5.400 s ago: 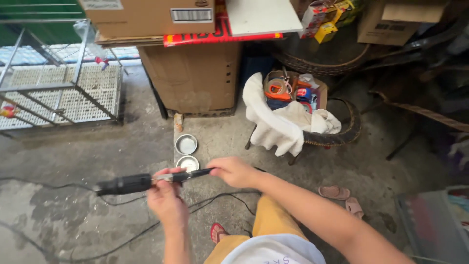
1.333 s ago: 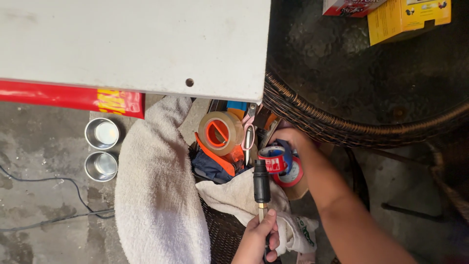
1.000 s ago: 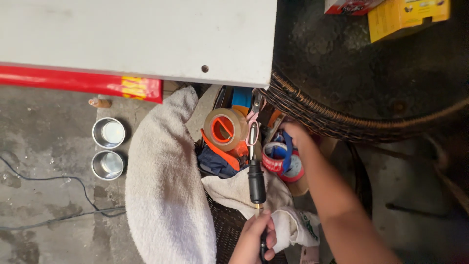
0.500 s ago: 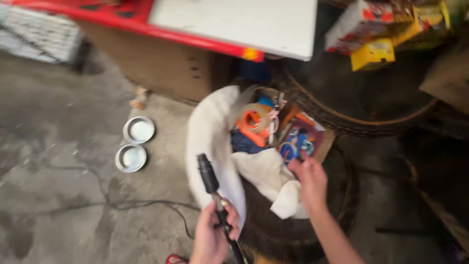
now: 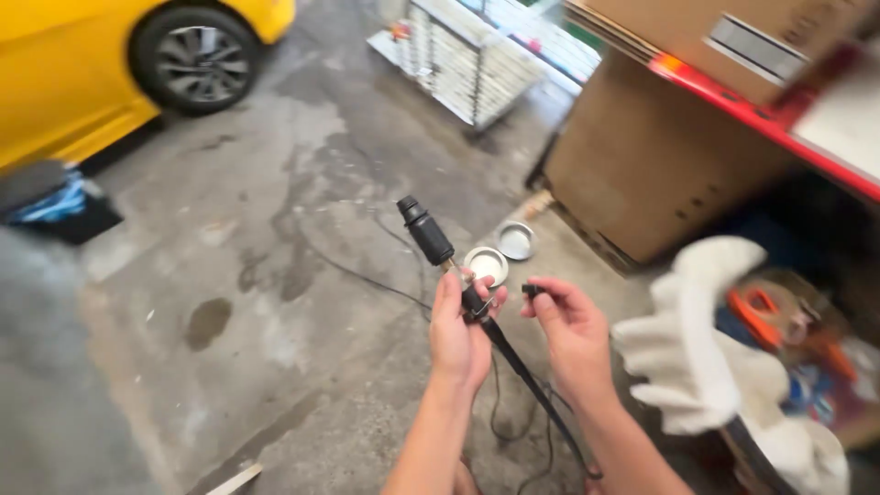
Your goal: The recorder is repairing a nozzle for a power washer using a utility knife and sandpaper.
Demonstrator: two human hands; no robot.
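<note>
Left hand grips a slim black wand; right hand pinches 1 small dark piece, perhaps plastic.

We note a stained concrete floor. Directly on it lie two round metal bowls, a thin black cable, a large cardboard box, and a wire cage.

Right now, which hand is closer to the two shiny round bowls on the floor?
Left. The left hand sits just below the metal bowls; the right hand is lower and further right.
</note>
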